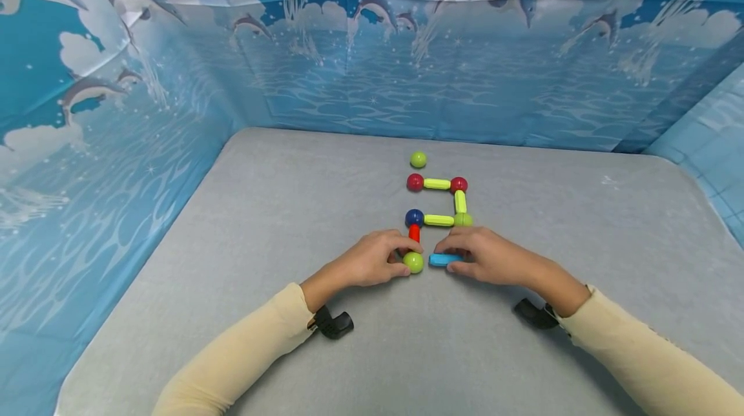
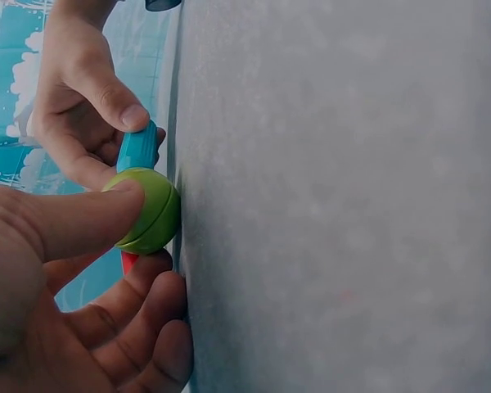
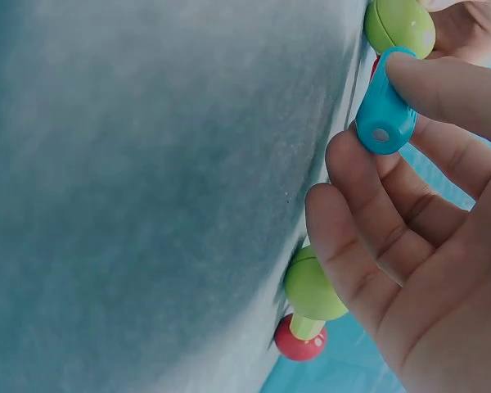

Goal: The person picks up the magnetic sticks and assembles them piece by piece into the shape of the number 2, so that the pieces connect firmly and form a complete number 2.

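My left hand pinches a green ball between thumb and fingers. That ball sits at the near end of a red rod, which runs up to a dark blue ball. To its right, my right hand holds a light blue rod between thumb and fingers, the rod lying sideways toward the green ball. A small gap shows between rod and ball in the head view. The right wrist view shows a silvery spot on the rod's end.
From the blue ball, a yellow-green rod leads to another green ball, then a rod, a red ball, another rod and a second red ball. A loose green ball lies beyond. Dolphin-printed curtains border the grey table.
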### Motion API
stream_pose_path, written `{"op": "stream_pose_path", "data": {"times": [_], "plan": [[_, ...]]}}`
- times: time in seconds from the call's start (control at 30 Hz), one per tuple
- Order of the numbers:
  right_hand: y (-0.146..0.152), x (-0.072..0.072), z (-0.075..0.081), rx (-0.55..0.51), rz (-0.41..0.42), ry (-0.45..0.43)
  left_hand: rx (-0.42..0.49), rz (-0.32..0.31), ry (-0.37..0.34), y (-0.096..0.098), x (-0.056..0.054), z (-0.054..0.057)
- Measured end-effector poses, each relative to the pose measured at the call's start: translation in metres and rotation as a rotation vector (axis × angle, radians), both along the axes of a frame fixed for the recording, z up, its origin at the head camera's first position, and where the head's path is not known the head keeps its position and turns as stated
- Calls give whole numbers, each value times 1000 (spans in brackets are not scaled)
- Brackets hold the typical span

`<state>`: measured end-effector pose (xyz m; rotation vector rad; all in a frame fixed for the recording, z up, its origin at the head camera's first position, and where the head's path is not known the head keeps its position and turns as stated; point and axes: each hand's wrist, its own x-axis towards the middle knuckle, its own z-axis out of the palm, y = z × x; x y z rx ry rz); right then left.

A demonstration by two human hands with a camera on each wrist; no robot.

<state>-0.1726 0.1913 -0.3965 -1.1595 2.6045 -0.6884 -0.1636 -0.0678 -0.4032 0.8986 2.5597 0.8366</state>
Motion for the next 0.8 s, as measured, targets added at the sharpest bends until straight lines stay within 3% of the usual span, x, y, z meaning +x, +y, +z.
{"op": "stream_pose_path", "data": {"times": [0.8], "plan": [[-9, 1, -3, -32, 32, -12, 39, 2, 5, 0, 0, -2]]}}
